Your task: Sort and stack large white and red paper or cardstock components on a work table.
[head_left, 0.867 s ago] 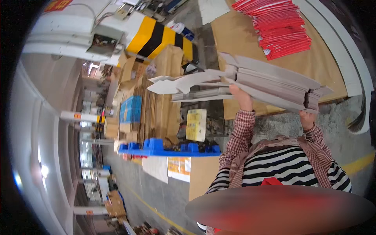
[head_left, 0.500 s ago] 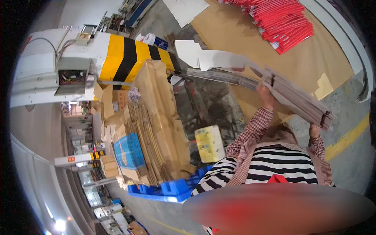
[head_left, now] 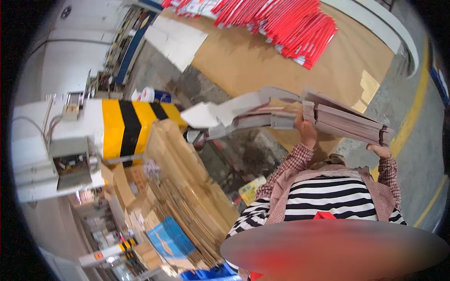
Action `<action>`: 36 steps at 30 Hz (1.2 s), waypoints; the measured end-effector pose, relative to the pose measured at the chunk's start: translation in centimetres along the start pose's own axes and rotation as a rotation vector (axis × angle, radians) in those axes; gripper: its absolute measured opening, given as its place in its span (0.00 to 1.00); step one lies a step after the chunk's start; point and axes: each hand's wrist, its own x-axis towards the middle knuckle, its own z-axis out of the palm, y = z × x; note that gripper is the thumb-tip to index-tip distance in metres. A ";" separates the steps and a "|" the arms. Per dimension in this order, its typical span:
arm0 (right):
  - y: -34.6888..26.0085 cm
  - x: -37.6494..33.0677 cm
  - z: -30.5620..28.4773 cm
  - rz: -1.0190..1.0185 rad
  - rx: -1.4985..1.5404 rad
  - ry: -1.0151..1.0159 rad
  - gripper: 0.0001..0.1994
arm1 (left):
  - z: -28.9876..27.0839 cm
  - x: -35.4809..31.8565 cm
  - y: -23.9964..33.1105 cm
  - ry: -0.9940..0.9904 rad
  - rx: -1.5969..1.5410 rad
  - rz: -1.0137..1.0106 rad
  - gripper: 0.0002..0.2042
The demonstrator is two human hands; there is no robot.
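Right of the frame's centre, our left hand (head_left: 307, 132) and right hand (head_left: 380, 151) grip, fingers closed, a long bundle of flat greyish card (head_left: 348, 121).

Stack of grey-white flat sheets (head_left: 347, 122), thick, edges roughly aligned, dark notches near both ends of main block, paler long flaps (head_left: 248, 106) splayed left; tilted, right end lower in view, left grip (head_left: 307, 130) holding it, right grip (head_left: 379, 151) at the lower end

View swung: red packets (head_left: 290, 28) further left, blue pallet (head_left: 213, 273) lower (partly cut off).
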 end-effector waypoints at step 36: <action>4.3 -2.5 14.2 -0.024 0.176 1.169 0.37 | 1.8 8.1 5.3 -1.014 0.054 -0.236 0.25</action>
